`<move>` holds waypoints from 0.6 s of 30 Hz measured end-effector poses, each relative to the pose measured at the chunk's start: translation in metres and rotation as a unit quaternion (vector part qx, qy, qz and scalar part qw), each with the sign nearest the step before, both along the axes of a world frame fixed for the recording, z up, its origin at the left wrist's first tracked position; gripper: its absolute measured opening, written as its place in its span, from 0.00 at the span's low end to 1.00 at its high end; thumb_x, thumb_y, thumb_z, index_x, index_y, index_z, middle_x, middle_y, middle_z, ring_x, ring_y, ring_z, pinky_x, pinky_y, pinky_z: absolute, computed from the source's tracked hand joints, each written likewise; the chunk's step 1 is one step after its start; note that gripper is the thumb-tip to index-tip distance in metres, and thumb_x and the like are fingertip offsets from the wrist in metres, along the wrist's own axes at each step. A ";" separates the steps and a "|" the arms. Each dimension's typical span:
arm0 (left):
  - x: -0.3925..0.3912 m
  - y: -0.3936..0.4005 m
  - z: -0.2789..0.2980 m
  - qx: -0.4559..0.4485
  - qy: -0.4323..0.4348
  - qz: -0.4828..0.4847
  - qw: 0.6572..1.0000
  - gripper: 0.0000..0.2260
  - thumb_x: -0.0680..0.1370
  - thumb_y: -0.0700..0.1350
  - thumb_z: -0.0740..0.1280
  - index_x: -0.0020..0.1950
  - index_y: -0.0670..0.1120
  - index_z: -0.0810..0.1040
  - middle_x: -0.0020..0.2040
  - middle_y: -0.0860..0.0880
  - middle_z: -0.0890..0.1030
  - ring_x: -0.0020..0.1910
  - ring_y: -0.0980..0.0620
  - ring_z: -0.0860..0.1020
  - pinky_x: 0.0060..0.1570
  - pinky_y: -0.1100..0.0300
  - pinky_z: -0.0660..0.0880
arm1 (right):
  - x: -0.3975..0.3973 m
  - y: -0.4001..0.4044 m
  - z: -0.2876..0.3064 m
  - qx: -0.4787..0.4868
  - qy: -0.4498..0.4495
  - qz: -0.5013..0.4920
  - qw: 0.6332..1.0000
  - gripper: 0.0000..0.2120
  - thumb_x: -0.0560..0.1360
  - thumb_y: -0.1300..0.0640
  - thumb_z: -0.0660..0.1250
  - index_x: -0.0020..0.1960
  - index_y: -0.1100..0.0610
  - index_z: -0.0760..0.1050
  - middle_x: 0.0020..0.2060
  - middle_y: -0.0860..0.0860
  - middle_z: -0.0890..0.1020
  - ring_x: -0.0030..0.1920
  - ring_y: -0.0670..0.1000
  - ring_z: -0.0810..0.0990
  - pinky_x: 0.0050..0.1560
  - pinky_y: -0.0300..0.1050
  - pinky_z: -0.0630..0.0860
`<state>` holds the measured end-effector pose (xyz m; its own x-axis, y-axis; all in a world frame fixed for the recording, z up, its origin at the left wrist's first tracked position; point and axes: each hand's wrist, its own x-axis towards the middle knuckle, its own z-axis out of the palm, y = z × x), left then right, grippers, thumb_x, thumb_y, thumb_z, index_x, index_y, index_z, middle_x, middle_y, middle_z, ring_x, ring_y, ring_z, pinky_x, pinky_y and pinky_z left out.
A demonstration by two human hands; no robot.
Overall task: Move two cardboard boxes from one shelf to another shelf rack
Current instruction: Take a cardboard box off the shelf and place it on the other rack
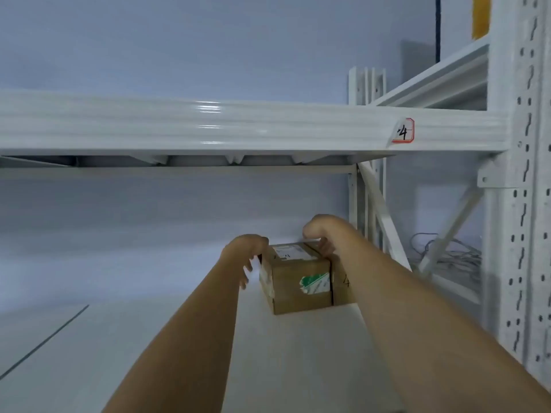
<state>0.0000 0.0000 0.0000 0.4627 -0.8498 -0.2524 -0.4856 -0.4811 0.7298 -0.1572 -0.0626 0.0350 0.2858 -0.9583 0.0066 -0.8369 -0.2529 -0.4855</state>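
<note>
Pale wall point(179, 49) behind white metal rack point(507, 234); label "4" point(403, 131) on beam; cables point(447, 251) tangled right.

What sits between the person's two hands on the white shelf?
The head view shows two brown cardboard boxes side by side between the left hand and the right hand.

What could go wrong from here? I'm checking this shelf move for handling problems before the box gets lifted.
1. The two hands look uneven on the cardboard box: the right hand curls over its top back edge, while the left hand sits at its left side with fingers spread. A lift now might tilt it.
2. The box sits far back on the shelf, so both arms are stretched out and the grip may be weak.
3. The beam overhead leaves limited room to raise it.
</note>
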 end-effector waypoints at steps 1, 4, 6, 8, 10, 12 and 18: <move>-0.003 -0.003 0.000 0.004 0.031 0.005 0.999 0.26 0.83 0.50 0.58 0.76 0.35 0.65 0.73 0.33 0.71 0.63 0.26 0.77 0.59 0.31 0.77 | 0.000 -0.004 0.001 0.014 0.015 0.008 1.000 0.20 0.83 0.58 0.57 0.72 0.66 0.68 0.64 0.62 0.76 0.54 0.56 0.76 0.58 0.44 0.73; -0.012 -0.012 0.000 0.014 0.072 -0.007 0.997 0.14 0.85 0.45 0.57 0.62 0.35 0.70 0.62 0.33 0.73 0.55 0.28 0.77 0.60 0.29 0.75 | 0.001 -0.006 0.004 0.022 0.073 0.021 0.997 0.12 0.82 0.61 0.57 0.62 0.66 0.71 0.42 0.58 0.74 0.40 0.54 0.73 0.45 0.46 0.72; -0.017 -0.018 -0.002 0.015 0.064 -0.008 0.998 0.13 0.85 0.43 0.56 0.52 0.33 0.71 0.56 0.34 0.72 0.60 0.28 0.76 0.61 0.30 0.75 | 0.005 -0.008 0.002 0.013 0.094 0.024 0.995 0.07 0.82 0.64 0.57 0.54 0.66 0.72 0.39 0.57 0.70 0.35 0.52 0.70 0.36 0.44 0.71; -0.016 -0.030 -0.005 0.026 0.068 -0.010 0.997 0.13 0.84 0.41 0.56 0.51 0.33 0.75 0.61 0.32 0.75 0.64 0.26 0.76 0.59 0.31 0.77 | 0.007 -0.008 -0.001 0.005 0.097 0.024 0.995 0.07 0.82 0.65 0.57 0.48 0.66 0.72 0.38 0.56 0.69 0.33 0.52 0.69 0.37 0.44 0.71; -0.017 -0.038 -0.009 0.036 0.078 0.002 0.996 0.14 0.83 0.40 0.55 0.60 0.32 0.75 0.63 0.30 0.78 0.61 0.26 0.79 0.56 0.31 0.79 | 0.009 -0.007 -0.003 0.005 0.090 0.028 0.996 0.12 0.83 0.66 0.56 0.42 0.65 0.70 0.37 0.56 0.68 0.33 0.52 0.68 0.42 0.45 0.70; -0.018 -0.044 -0.013 0.028 0.071 0.011 0.997 0.15 0.83 0.40 0.54 0.62 0.33 0.74 0.61 0.29 0.79 0.58 0.26 0.81 0.54 0.32 0.80 | 0.012 -0.010 -0.008 0.003 0.077 0.023 0.997 0.16 0.83 0.66 0.54 0.36 0.62 0.66 0.36 0.56 0.66 0.32 0.52 0.66 0.38 0.43 0.69; -0.013 -0.024 -0.016 0.010 0.049 0.011 0.999 0.17 0.81 0.40 0.56 0.67 0.34 0.74 0.60 0.31 0.80 0.54 0.28 0.82 0.47 0.33 0.83 | 0.014 -0.005 -0.014 -0.006 0.018 0.039 0.999 0.17 0.81 0.70 0.55 0.34 0.61 0.65 0.34 0.56 0.65 0.31 0.52 0.65 0.34 0.43 0.66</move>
